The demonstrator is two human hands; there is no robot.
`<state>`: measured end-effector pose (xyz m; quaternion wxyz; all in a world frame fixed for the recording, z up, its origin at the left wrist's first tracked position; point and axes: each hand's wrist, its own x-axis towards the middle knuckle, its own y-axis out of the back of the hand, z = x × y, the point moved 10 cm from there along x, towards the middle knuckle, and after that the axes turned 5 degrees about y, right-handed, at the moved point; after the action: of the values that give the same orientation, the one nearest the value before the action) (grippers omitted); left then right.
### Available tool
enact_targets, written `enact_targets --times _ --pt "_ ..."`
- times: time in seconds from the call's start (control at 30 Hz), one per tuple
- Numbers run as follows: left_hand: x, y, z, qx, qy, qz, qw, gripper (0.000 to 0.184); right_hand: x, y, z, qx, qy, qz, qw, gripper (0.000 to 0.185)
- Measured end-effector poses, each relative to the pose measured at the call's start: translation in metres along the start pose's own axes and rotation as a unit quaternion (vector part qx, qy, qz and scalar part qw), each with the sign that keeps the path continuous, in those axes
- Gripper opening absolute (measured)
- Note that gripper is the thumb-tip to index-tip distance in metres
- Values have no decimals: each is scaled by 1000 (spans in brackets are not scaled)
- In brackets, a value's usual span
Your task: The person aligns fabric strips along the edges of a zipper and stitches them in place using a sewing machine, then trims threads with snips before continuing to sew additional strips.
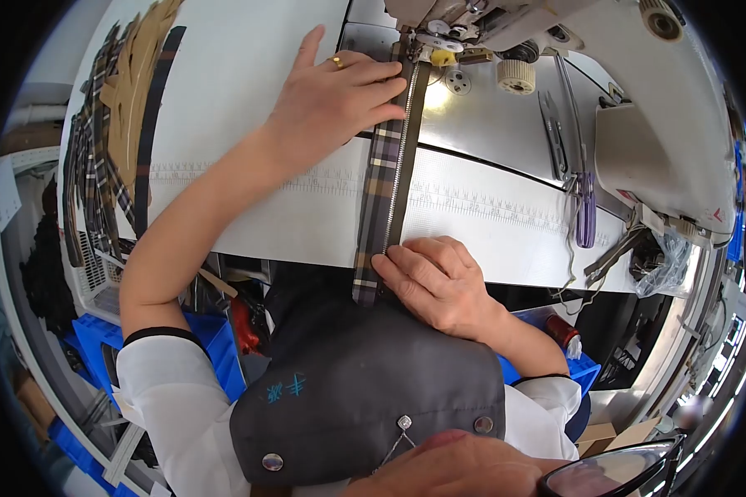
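A dark metal-toothed zipper lies along a plaid fabric strip, running from the sewing machine's needle area down past the table's front edge. My left hand lies flat near the machine, fingers stretched out, their tips resting on the strip and zipper tape just below the presser foot. A ring sits on one of its fingers. Lower down, my right hand is closed at the table edge, thumb and fingers pinching the zipper beside the strip's hanging end. The sewing machine partly hides the zipper's far end.
Plaid and brown fabric strips are piled at the table's left. A purple-handled screwdriver and thread snips lie on the right. A printed ruler crosses the tabletop. Blue bins stand below.
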<state>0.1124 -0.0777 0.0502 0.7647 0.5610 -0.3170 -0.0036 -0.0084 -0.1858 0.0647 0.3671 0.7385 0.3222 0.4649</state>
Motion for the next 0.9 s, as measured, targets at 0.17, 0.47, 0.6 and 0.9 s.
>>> enact_targets --times 0.17,0.47,0.6,0.9 --pt "-2 -2 -10 -52 17 -37 998 37 -1 -3 -2 -2 12 -22 1000 36" --pt "5 -7 -18 -65 26 -74 995 37 5 -1 5 -2 -11 -2 1000 35" --pt "6 -7 -18 -67 23 -70 995 37 3 -3 5 3 1 -15 1000 36" --pt "-2 -1 -11 -38 6 -30 999 34 3 -5 8 1 1 -3 1000 38"
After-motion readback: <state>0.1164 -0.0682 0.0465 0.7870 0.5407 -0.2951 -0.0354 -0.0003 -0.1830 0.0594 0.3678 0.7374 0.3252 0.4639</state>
